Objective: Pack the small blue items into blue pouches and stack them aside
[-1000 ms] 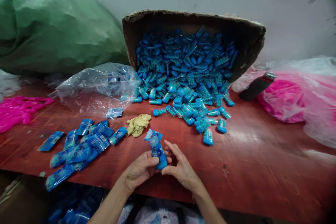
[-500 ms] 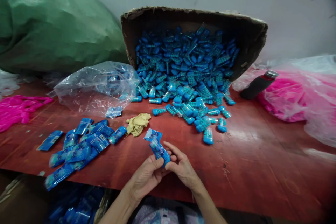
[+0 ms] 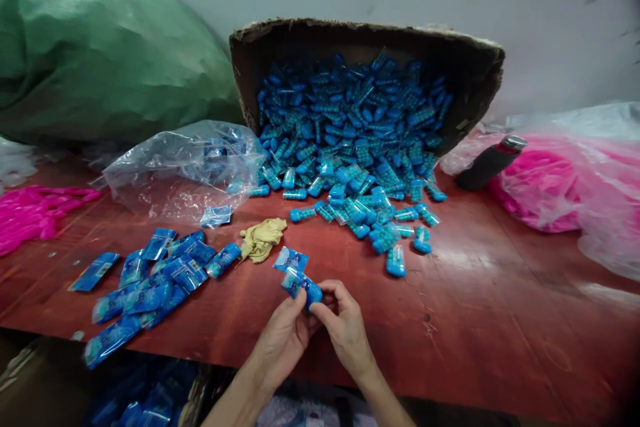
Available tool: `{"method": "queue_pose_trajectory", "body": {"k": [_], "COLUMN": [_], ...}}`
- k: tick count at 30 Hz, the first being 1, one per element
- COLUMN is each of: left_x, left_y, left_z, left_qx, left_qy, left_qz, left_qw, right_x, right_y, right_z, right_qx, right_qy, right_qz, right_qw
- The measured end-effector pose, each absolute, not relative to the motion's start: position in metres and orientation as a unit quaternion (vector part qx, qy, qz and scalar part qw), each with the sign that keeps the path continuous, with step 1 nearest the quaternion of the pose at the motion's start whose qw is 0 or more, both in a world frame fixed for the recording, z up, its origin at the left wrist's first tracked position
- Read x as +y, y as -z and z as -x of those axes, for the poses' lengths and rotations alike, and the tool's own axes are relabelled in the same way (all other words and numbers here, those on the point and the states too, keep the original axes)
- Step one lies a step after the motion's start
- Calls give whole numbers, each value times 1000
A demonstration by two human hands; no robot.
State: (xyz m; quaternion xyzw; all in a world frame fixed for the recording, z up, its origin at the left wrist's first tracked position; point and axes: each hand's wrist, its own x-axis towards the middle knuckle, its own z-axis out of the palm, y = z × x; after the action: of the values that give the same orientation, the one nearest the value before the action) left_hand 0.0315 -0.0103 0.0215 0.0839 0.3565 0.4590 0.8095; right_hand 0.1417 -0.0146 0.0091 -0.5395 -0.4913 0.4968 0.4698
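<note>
My left hand (image 3: 284, 333) and my right hand (image 3: 344, 327) together grip one small blue item in a clear printed packet (image 3: 299, 277), held just above the red table's (image 3: 500, 320) near edge. The packet's flat blue top sticks up to the left of my fingers. A pile of bagged blue packets (image 3: 150, 283) lies to the left of my hands. Behind, a torn cardboard box (image 3: 370, 37) on its side spills a heap of unbagged blue items (image 3: 350, 147) onto the table.
A yellow cloth (image 3: 263, 239) lies just beyond my hands. A crumpled clear plastic bag (image 3: 185, 170), a green sack (image 3: 100, 53), pink items (image 3: 35, 210) at left, a black bottle (image 3: 490, 161) and a clear bag of pink goods (image 3: 560, 187) at right surround the work area.
The packet has tipped from upright to lying more sideways between my fingers, and both hands have closed tighter around its lower end.
</note>
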Motion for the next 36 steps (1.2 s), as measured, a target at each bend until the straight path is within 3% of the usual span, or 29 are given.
{"method": "queue_pose_trajectory", "body": {"k": [6,16,28,36], "left_x": [-9,-12,-18,-11], "left_y": [-19,-14,-13,-22], "left_z": [-23,-18,-38,-30], "left_qx": [421,335,421,383], "left_qy": [-448,-413,-463,-454], "left_qz": [-87,-101,-76,-18], "left_qw": [784,841,776,804], "right_x": [-13,-7,-16,-9], "right_y": [-8,-1,9,10], "right_z": [-145,-156,-145,-153], "right_qx": [-518,-482,-539,-434], "right_qy": [-513,-645,-475,-660], "right_qz": [502,381,495,397], "right_qw": [465,454,489,466]}}
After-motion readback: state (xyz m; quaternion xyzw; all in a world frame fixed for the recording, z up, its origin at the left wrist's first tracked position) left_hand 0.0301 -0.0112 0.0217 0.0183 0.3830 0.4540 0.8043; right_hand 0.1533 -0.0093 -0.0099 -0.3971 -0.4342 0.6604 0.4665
